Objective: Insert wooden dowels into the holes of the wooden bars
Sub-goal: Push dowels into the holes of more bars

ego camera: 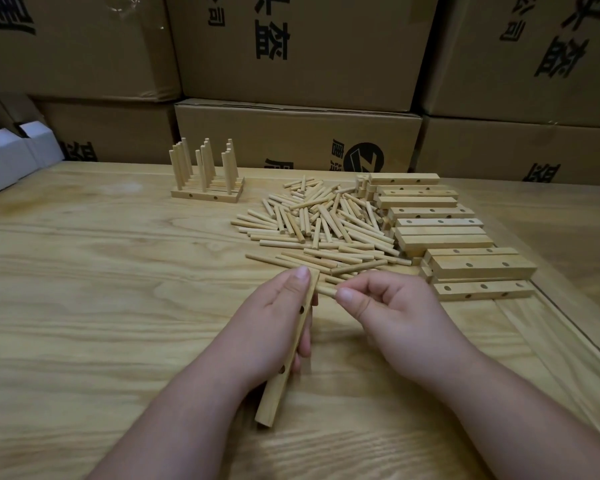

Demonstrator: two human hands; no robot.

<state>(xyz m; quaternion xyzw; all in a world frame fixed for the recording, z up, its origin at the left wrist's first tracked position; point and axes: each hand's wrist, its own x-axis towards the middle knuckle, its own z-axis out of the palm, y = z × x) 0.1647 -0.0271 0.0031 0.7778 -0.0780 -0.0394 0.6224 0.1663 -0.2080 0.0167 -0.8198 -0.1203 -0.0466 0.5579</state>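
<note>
My left hand [274,323] grips a long wooden bar [274,400] that lies lengthwise toward me, two of its side holes showing. My right hand [385,306] pinches a short wooden dowel [324,291] between thumb and fingers, its free end pointing left at the far end of the bar, close to it or touching. A loose heap of dowels [323,226] lies on the table just beyond both hands. To its right sit several drilled bars [440,223] in a rough row. At the back left stand finished bars with upright dowels [205,178].
The work surface is a light wooden table [84,306] with a raised groove along its right side. Stacked cardboard boxes [298,133] form a wall behind it. White folded cartons [11,154] sit at the far left edge.
</note>
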